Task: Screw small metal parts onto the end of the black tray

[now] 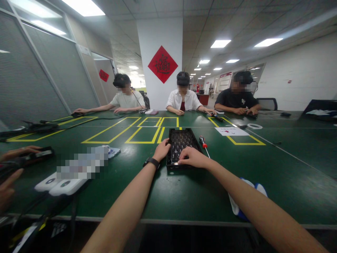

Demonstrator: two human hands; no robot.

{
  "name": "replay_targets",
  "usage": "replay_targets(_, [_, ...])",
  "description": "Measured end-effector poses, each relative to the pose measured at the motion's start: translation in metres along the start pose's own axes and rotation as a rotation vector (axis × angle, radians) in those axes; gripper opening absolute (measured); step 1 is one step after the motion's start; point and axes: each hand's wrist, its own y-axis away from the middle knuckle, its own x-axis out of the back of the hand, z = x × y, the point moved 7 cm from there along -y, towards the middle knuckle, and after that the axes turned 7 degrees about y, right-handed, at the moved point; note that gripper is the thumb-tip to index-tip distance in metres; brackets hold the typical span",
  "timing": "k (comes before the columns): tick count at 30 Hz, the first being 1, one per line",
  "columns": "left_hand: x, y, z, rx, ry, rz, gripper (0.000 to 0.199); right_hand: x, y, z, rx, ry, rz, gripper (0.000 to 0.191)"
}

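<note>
A black, shallow, open box lies on the green table in front of me, with rows of small parts in it, too small to name. My left hand grips the left wall of the box, fingers at its edge. Over the near right part of the box, my right hand has its fingers bent and pressed together; whatever they hold is hidden. Close to its fingertips, a small pale piece shows at the near end. A red-and-black screwdriver lies just right of the box.
White-and-blue gloves lie partly under my right forearm. To the left stand white devices with cables, near another person's hands. Yellow tape outlines and a paper sheet lie beyond. Three people sit across the table.
</note>
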Motion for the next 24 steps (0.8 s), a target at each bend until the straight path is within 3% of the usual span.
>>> replay_targets(14, [0.0, 0.001, -0.0015, -0.01, 0.012, 0.001, 0.049, 0.0023, 0.0001, -0.0052, 0.012, -0.005, 0.0, 0.024])
replay_targets(24, [0.0003, 0.0011, -0.0004, -0.013, 0.016, -0.009, 0.05, -0.0009, -0.0004, 0.0037, -0.043, -0.021, -0.02, 0.025])
